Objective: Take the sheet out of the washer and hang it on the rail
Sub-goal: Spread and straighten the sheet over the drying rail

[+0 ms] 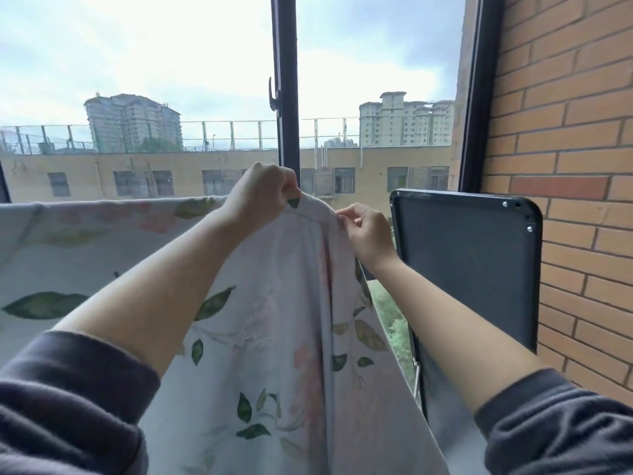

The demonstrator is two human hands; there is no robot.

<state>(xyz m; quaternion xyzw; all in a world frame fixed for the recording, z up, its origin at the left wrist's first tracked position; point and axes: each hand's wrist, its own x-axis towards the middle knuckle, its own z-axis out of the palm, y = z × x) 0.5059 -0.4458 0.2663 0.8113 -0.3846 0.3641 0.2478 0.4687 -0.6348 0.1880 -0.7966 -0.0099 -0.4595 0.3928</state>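
Head view, and both arms are up in front of the window. The left hand point(263, 190) is at the very top of the floral sheet point(274, 303), fingers curled over and pinching a peak of cloth between thumb and fingertips. Just beside it, a touch lower and to the right, the right hand point(366, 234) is clamped on the sheet's side edge, thumb and forefinger nipping the hem. Between the two hands the fabric rises in a small hump.

The sheet, white with green leaves and faint pink blooms, is up high. Its top edge runs level from the left border of the picture to the left hand, and from there it hangs straight down in long folds between the forearms. The rail is hidden under the cloth, so I cannot tell just where it sits. Dark sleeves point(68, 399) are pushed back to the elbows.

Behind the hands stands the black window frame point(286, 63) with its window handle point(273, 94). To the right, a dark panel point(466, 262) with screws at its corners stands upright against the brick wall point(565, 149). Through the glass there is a long, low tan building point(137, 169), tall apartment blocks point(404, 121) and a pale, cloudy sky.
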